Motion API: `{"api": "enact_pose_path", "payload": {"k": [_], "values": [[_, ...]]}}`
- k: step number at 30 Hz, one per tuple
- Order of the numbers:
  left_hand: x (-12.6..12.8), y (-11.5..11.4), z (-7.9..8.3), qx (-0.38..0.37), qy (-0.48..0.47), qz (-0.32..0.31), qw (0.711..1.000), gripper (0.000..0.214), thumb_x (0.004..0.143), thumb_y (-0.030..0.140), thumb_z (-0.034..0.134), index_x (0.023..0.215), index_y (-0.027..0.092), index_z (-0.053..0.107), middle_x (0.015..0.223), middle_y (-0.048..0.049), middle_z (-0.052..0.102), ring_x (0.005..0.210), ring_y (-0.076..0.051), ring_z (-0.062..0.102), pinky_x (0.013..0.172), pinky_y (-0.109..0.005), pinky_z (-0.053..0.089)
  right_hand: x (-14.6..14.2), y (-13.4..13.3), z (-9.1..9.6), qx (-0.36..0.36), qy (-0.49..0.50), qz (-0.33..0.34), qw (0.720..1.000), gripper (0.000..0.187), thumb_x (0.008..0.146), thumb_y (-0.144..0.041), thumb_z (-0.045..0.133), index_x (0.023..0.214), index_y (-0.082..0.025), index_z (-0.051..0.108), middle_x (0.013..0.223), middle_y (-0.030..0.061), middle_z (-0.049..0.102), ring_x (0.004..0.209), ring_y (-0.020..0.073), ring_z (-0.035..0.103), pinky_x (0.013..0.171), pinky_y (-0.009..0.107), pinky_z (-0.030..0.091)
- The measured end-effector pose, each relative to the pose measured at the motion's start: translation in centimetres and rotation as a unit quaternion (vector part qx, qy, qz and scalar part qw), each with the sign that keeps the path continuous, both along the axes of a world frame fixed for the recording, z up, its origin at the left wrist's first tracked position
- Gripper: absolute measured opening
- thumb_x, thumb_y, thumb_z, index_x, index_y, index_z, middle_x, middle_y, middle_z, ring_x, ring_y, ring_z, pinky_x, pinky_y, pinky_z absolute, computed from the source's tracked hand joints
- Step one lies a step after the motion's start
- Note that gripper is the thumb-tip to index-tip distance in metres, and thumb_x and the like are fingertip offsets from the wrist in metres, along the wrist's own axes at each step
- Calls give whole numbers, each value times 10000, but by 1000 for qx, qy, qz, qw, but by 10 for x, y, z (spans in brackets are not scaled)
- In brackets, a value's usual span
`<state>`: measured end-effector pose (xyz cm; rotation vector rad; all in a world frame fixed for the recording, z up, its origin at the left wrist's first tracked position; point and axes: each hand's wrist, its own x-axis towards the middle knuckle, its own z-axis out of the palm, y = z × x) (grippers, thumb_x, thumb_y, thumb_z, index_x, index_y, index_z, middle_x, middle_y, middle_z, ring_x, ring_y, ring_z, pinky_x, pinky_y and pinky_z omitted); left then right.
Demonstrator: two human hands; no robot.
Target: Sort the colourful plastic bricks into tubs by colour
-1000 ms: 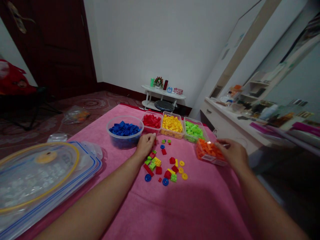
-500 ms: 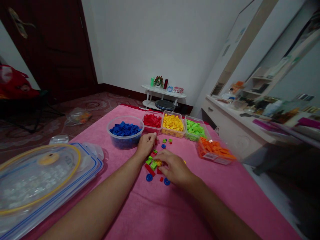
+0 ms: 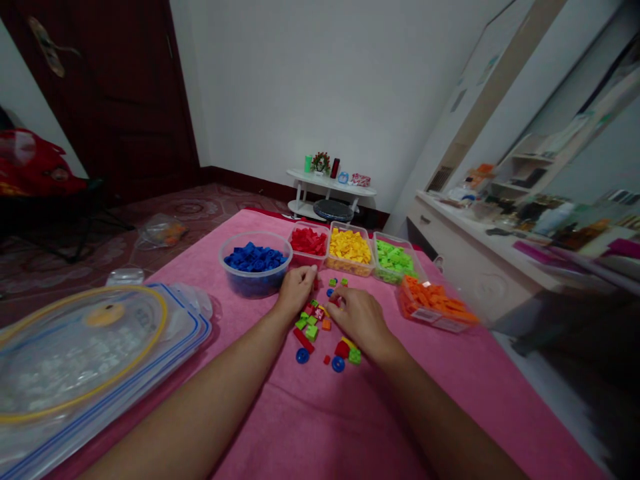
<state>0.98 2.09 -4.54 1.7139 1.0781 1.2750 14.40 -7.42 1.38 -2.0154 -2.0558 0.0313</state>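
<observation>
Loose toy building blocks lie on a pink cloth between my hands, among them a green block (image 3: 311,333), a long red block (image 3: 303,340), an orange block (image 3: 327,325) and a blue wheel-like piece (image 3: 303,356). My left hand (image 3: 298,288) rests beside the tub of blue blocks (image 3: 253,283), its fingers closed, with something red showing at the fingertips. Over the right side of the pile, my right hand (image 3: 361,319) has curled fingers pinched together near a bit of red; what they hold is too small to tell. A red, yellow and green cluster (image 3: 347,350) lies below that hand.
Behind the pile stand clear boxes of red blocks (image 3: 307,243), yellow blocks (image 3: 350,248) and green blocks (image 3: 395,260). An orange-filled box (image 3: 437,303) is at the right. Zip bags (image 3: 185,333) with white pieces lie at the left, near the cloth's edge.
My right hand has moved up and away from the lower pile, uncovering the orange block and the red, yellow and green cluster. My left hand stays in about the same place.
</observation>
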Motion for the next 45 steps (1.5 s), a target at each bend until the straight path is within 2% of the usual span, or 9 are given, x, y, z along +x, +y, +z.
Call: {"api": "enact_pose_path", "payload": {"k": [12, 24, 26, 29, 32, 36, 38, 42, 45], "values": [[0, 0, -1, 6, -1, -5, 1000, 466, 900, 455, 370, 670, 150, 637, 492, 12, 533, 489, -119, 502, 512, -226, 343, 1, 5, -5, -42, -30, 27, 998, 171, 744, -285, 620, 871, -269, 734, 868, 29, 712, 803, 191, 632, 593, 251, 348], [1, 2, -4, 0, -6, -4, 1000, 477, 898, 477, 364, 662, 154, 625, 508, 7, 564, 499, -128, 522, 522, -233, 358, 51, 51, 49, -62, 16, 31, 997, 96, 692, -217, 631, 709, -187, 720, 608, 7, 640, 556, 129, 542, 520, 231, 328], [1, 3, -4, -2, -4, -2, 1000, 478, 898, 478, 362, 659, 154, 620, 500, 9, 557, 496, -128, 517, 516, -232, 352, 60, 65, 57, -23, 28, 16, 999, 112, 712, -224, 626, 727, -167, 721, 629, 18, 647, 575, 136, 554, 540, 236, 350], [1, 2, -3, 1, -5, -2, 1000, 475, 898, 476, 365, 659, 154, 619, 491, 12, 546, 494, -127, 511, 519, -232, 352, 69, 79, 65, 152, 77, -47, 984, 246, 752, -302, 636, 917, -136, 713, 823, 65, 683, 690, 157, 585, 622, 252, 405], [1, 1, -2, -3, -7, -8, 1000, 476, 900, 473, 364, 664, 154, 625, 492, 12, 550, 490, -126, 511, 522, -232, 358, 59, 71, 60, 221, 135, -33, 965, 277, 766, -319, 637, 963, -131, 691, 911, 79, 679, 715, 150, 587, 656, 255, 429], [0, 0, -1, -3, -9, -10, 1000, 468, 897, 470, 372, 674, 153, 635, 511, 8, 565, 495, -127, 519, 526, -233, 364, 22, 30, 30, -9, 118, 128, 985, 91, 739, -271, 664, 775, -194, 695, 756, 14, 677, 671, 135, 594, 603, 227, 399], [0, 0, 0, -1, -11, -7, 1000, 463, 896, 466, 376, 674, 153, 636, 511, 9, 562, 489, -125, 514, 520, -232, 361, 5, 7, 12, -86, 66, 139, 984, 174, 675, -322, 728, 806, -216, 688, 764, 9, 680, 669, 150, 598, 577, 233, 371], [0, -1, 2, 5, -3, -4, 1000, 460, 892, 457, 379, 663, 154, 638, 489, 13, 545, 473, -121, 497, 513, -232, 352, -7, -16, -7, -62, 45, 116, 990, 151, 708, -181, 654, 855, -214, 658, 821, 19, 678, 722, 153, 602, 597, 234, 351], [0, -2, 3, 3, -3, -7, 1000, 464, 889, 463, 376, 662, 155, 639, 482, 14, 538, 471, -122, 498, 509, -231, 352, 12, -14, 2, -23, 107, 93, 990, 123, 723, -151, 590, 816, -210, 645, 760, 3, 659, 673, 138, 587, 583, 226, 366]]}}
